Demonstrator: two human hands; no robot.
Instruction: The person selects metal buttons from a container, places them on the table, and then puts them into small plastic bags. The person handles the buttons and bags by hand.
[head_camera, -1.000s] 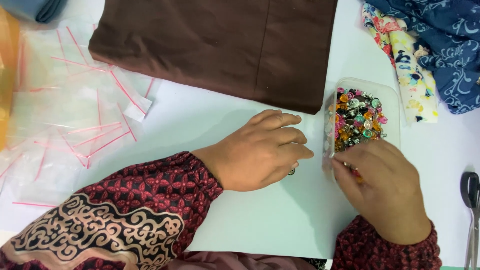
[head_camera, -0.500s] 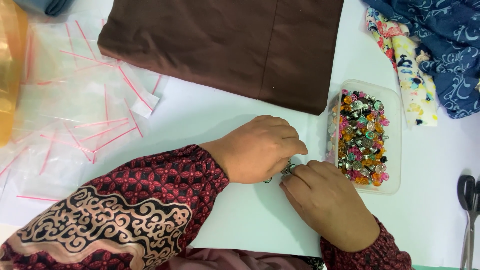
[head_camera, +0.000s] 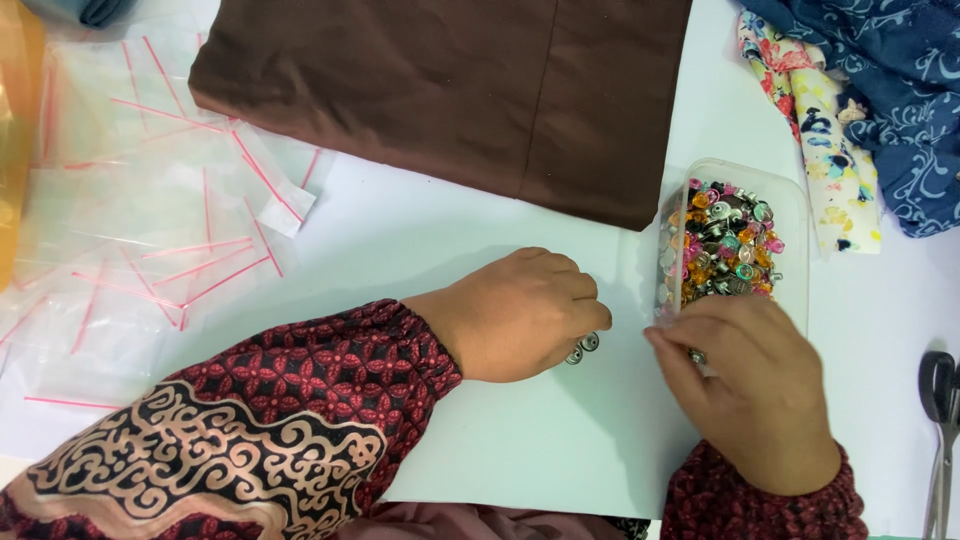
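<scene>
Left hand (head_camera: 520, 315) lay knuckles-up on the white counter (head_camera: 420, 240), fingertips resting over two small metal snap buttons (head_camera: 583, 348); whether they pinched them couldn't be told. Right hand (head_camera: 745, 385) hovered at the clear plastic tub (head_camera: 795, 200) of colourful buttons, grip pinched on one small piece (head_camera: 696, 355). Buttons looked light, hard, slippery, likely to roll; best pinched by the rim. Brown cloth (head_camera: 450, 90) lay beyond.
</scene>
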